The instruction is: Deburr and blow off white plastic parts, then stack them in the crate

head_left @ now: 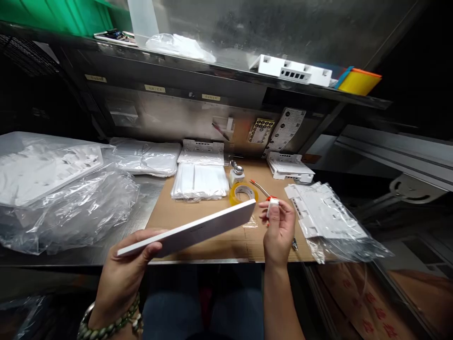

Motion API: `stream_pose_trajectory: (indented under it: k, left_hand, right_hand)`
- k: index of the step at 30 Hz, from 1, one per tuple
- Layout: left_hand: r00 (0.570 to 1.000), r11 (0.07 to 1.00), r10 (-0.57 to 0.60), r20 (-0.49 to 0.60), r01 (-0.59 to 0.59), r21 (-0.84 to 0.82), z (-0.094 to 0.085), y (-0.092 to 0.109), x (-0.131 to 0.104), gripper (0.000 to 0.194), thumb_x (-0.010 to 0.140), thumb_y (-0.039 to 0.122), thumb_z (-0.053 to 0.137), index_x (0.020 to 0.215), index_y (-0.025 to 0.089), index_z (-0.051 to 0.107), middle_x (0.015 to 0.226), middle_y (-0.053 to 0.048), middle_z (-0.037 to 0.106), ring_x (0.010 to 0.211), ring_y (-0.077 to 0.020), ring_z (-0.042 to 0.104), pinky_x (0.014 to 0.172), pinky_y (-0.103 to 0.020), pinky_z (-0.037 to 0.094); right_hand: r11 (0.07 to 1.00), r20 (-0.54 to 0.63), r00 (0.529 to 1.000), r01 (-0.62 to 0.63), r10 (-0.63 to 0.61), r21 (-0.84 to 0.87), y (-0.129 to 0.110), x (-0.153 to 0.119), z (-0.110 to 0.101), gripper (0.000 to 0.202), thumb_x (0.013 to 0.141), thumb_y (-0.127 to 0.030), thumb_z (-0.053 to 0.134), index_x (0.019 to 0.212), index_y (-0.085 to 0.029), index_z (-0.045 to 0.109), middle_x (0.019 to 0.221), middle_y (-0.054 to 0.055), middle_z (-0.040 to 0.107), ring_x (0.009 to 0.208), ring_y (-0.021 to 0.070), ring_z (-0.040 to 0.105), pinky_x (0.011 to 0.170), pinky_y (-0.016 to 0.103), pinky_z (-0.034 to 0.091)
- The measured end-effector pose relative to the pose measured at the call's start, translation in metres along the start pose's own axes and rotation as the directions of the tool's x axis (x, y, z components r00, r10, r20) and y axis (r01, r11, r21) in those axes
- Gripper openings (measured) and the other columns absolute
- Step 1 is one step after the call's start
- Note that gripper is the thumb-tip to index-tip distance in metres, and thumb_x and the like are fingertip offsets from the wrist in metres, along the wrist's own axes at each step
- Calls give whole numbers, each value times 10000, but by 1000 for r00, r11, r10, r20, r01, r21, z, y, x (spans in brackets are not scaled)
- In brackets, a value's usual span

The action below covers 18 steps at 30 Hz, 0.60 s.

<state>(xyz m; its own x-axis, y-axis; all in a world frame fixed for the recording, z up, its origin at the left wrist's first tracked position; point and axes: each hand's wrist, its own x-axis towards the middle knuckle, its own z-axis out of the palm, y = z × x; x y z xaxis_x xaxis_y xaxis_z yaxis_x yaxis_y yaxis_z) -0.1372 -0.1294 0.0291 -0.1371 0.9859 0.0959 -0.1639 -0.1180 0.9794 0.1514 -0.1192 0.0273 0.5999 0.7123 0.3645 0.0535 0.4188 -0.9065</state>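
My left hand (132, 257) grips the left end of a flat white plastic panel (198, 226), thumb on the near face and fingers behind. The panel is tilted above the cardboard, its right end raised, with small faint print on its face. Close to that end, my right hand (279, 226) pinches a small white piece (272, 207) between thumb and fingers; its exact kind is unclear. Behind the hands lie a roll of yellow tape (244, 192) and a white bottle with a metal cap (236, 174). A red-tipped tool (260, 188) is partly hidden by my right hand.
Bagged white panels (200, 182) and white housings (290, 167) sit at the back of the cardboard (166, 212). More bagged parts (329, 212) are at right. A clear bin (46, 139) and crumpled plastic (88, 208) fill the left. A metal shelf (226, 71) spans above.
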Motion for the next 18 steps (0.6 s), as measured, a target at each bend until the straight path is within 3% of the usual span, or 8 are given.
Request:
stream_pose_trajectory:
  k: [2,4,7,13,18]
  left_hand:
    - [984,975,142,106,-158,155,2,7,-2,133,784,333,866,904,289,832,960,-5,818,945,-193,756,898,-202,571]
    - [953,934,220,209,-268,237,5,12,-1,122,836,290,821,957,302,833,1038,-7,817,1036,-208,745,974,-230,548]
    - [928,916,238,288,-313,251,7,14,2,136,867,262,791,982,324,829,1069,1,815,1072,-209,742,999,-245,541]
    - [925,928,225,307,-299,223,10,10,7,165,853,263,808,997,339,828,1021,2,821,1073,-214,747,986,-262,557]
    - [913,939,239,332,-303,159,16,9,10,107,848,294,815,952,308,838,986,-30,822,1043,-254,753,1070,-385,526]
  right_hand:
    - [983,82,985,-158,150,95,-10,7,0,255,989,-474,618,1116,-269,536,1015,11,744,524,61,585,420,151,400]
    - [927,217,931,-333,293,175,-18,10,1,306,965,-531,629,1082,-271,519,1028,10,752,422,52,550,315,137,302]
    - [856,321,863,-468,390,218,-23,11,6,391,894,-575,703,1010,-243,533,941,15,760,452,97,641,294,139,356]
    - [796,285,849,-521,445,307,-19,9,12,441,799,-554,812,954,-210,582,772,-16,729,534,127,705,414,165,520]
    - [785,240,850,-526,469,328,-19,10,11,452,766,-539,844,930,-200,593,707,-24,717,501,126,686,428,177,535]
